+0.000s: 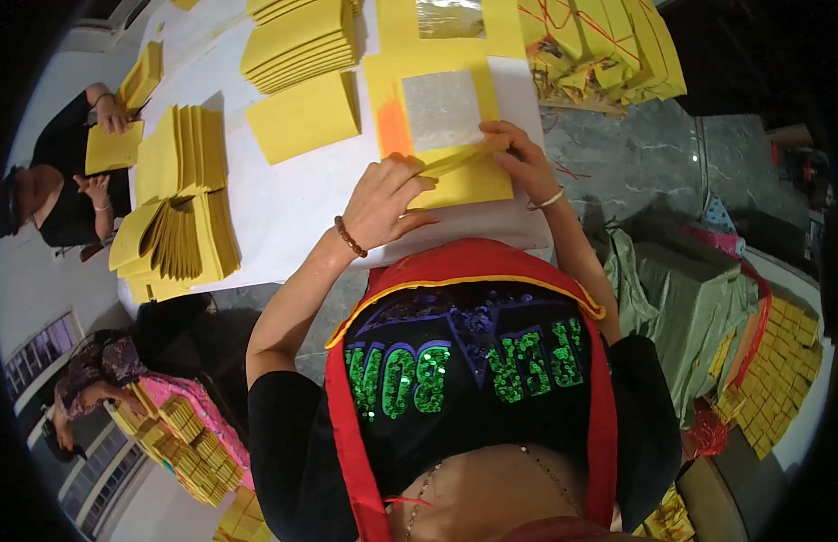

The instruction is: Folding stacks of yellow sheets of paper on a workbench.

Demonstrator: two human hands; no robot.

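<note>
A yellow paper sheet (460, 188) lies in front of me on the white table, with a silver foil square (440, 108) and an orange patch on its upper face. Its near edge is lifted in a narrow fold between my hands. My left hand (383, 200) pinches the left end of that fold, fingers closed and thumb toward me. At the other end, my right hand (520, 161) grips the fold, its index finger reaching over the sheet beside the foil. Further sheets (502, 27) with foil lie just beyond.
Stacks of folded yellow paper (302, 45) stand left of the sheet, and more fanned bundles (180, 235) sit at the table's left edge. Two other people (53, 194) handle yellow paper at the left. Yellow bundles with red strings (609, 50) lie at the far right.
</note>
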